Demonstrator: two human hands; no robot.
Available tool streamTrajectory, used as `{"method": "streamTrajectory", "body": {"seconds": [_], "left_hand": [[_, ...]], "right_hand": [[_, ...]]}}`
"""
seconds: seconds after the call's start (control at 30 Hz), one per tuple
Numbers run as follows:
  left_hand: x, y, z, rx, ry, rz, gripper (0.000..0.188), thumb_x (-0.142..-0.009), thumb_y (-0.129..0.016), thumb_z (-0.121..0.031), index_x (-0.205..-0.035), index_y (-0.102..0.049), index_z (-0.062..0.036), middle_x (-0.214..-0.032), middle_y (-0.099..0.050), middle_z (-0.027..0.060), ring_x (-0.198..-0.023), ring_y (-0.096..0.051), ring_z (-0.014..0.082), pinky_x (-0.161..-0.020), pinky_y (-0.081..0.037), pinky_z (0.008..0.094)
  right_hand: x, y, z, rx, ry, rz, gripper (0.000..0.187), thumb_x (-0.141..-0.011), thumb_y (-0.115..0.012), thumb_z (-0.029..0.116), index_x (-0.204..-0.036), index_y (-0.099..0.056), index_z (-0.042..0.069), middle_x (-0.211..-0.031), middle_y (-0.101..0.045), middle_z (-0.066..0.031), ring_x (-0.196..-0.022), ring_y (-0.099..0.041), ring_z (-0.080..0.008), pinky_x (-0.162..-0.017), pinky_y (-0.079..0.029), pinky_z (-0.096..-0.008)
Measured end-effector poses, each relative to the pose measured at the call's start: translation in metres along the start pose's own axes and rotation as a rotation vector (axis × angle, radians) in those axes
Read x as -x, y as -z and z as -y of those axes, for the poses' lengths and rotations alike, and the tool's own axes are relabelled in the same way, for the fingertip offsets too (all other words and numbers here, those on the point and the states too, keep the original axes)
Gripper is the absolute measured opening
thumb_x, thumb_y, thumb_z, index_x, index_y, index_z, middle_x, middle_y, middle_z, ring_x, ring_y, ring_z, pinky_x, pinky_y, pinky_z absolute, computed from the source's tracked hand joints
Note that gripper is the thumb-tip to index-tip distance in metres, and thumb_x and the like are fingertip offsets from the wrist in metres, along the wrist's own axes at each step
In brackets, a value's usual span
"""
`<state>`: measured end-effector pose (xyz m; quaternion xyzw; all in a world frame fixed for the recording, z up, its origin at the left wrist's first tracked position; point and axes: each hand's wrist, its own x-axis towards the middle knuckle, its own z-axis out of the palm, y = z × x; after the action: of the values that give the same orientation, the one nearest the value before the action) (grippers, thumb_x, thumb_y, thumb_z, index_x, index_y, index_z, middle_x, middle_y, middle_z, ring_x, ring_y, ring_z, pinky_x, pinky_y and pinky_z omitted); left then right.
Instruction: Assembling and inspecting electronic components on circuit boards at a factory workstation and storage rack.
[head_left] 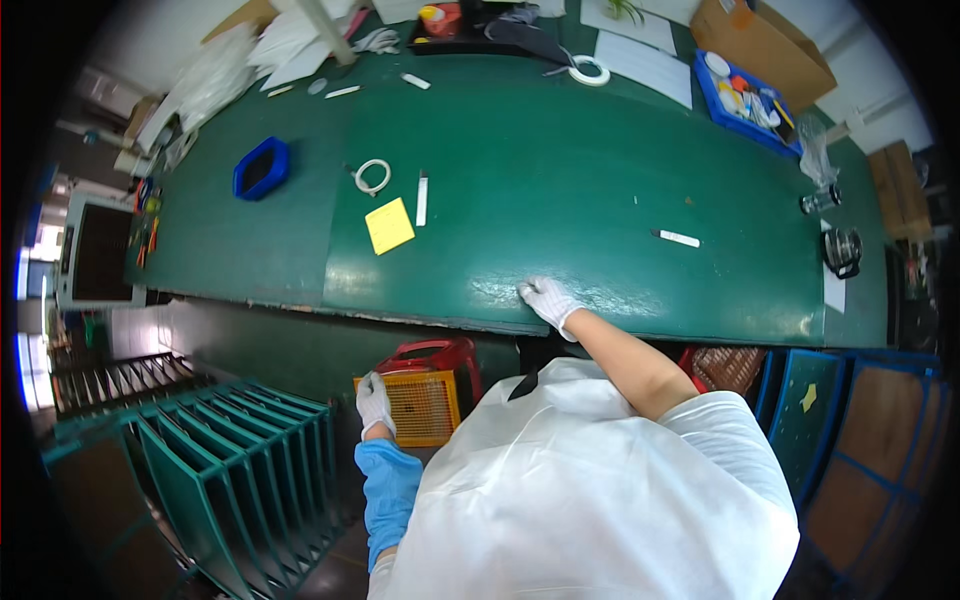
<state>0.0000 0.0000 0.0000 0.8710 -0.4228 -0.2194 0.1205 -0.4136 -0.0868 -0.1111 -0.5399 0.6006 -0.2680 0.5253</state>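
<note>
Touching one yellow basket: left hand

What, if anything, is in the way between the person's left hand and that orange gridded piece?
Nothing visible: the gloved left hand is at the left edge of the orange gridded piece, apparently touching it. The red plastic object shows beyond the piece, not between them.

Looks smooth and glossy across the green surface; like matt white cloth over the left hand and right hand; like latticed plastic on the yellow basket; like wrinkled cloth on the blue sleeve.
</note>
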Motion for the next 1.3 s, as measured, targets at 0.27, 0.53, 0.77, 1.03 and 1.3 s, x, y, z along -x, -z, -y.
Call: {"method": "streamTrajectory", "body": {"seconds": [0.27,0.53,0.77,1.03,1.3], "left_hand": [[0.006,-0.178,-0.178,0.176,-0.107,0.179,0.044,-0.093,-0.056,-0.033,-0.119,-0.059,0.0022,-0.114,-0.065,0.0205,-0.107,-0.062,0.0296,-0.093,-0.046,0.0351],[-0.045,-0.176,-0.208,0.023,-0.113,0.142,0.05,-0.089,-0.054,-0.043,-0.119,-0.061,-0.0032,-0.112,-0.064,0.0218,-0.107,-0.059,0.0359,-0.094,-0.046,0.0404],[-0.119,-0.202,-0.27,-0.12,-0.114,0.091,0.056,-0.087,-0.056,-0.045,-0.125,-0.057,-0.0044,-0.128,-0.055,0.0222,-0.118,-0.053,0.0368,-0.1,-0.043,0.0418],[-0.156,-0.252,-0.289,-0.266,-0.392,-0.036,0.079,-0.077,-0.066,-0.049,-0.138,-0.043,-0.0043,-0.146,-0.032,0.024,-0.137,-0.027,0.0416,-0.112,-0.023,0.0518],[-0.196,-0.221,-0.287,-0.09,-0.702,0.108,0.084,-0.069,-0.076,-0.038,-0.135,-0.042,-0.0003,-0.146,-0.026,0.0269,-0.138,-0.017,0.0479,-0.113,-0.013,0.0577]], "right_hand": [[-0.029,0.166,-0.061,0.226,-0.055,0.027,0.034,-0.091,-0.048,0.033,-0.104,-0.064,0.006,-0.095,-0.066,-0.023,-0.093,-0.062,-0.0416,-0.081,-0.049,-0.0448],[-0.087,0.176,-0.041,0.302,-0.165,-0.055,0.041,-0.093,-0.048,0.039,-0.107,-0.065,0.005,-0.096,-0.067,-0.0238,-0.093,-0.064,-0.0391,-0.083,-0.05,-0.0444],[-0.168,0.147,0.04,0.445,-0.157,-0.073,0.046,-0.094,-0.046,0.045,-0.1,-0.065,0.005,-0.091,-0.068,-0.0201,-0.084,-0.066,-0.038,-0.076,-0.051,-0.0463],[-0.241,0.074,0.078,0.684,-0.284,-0.04,0.052,-0.084,-0.058,0.055,-0.099,-0.054,0.006,-0.089,-0.067,-0.0157,-0.083,-0.067,-0.0339,-0.074,-0.051,-0.0495],[-0.268,0.02,0.067,0.758,-0.323,-0.395,0.037,-0.083,-0.059,0.017,-0.117,-0.049,0.004,-0.107,-0.06,-0.0211,-0.095,-0.062,-0.038,-0.08,-0.051,-0.0474]]}}
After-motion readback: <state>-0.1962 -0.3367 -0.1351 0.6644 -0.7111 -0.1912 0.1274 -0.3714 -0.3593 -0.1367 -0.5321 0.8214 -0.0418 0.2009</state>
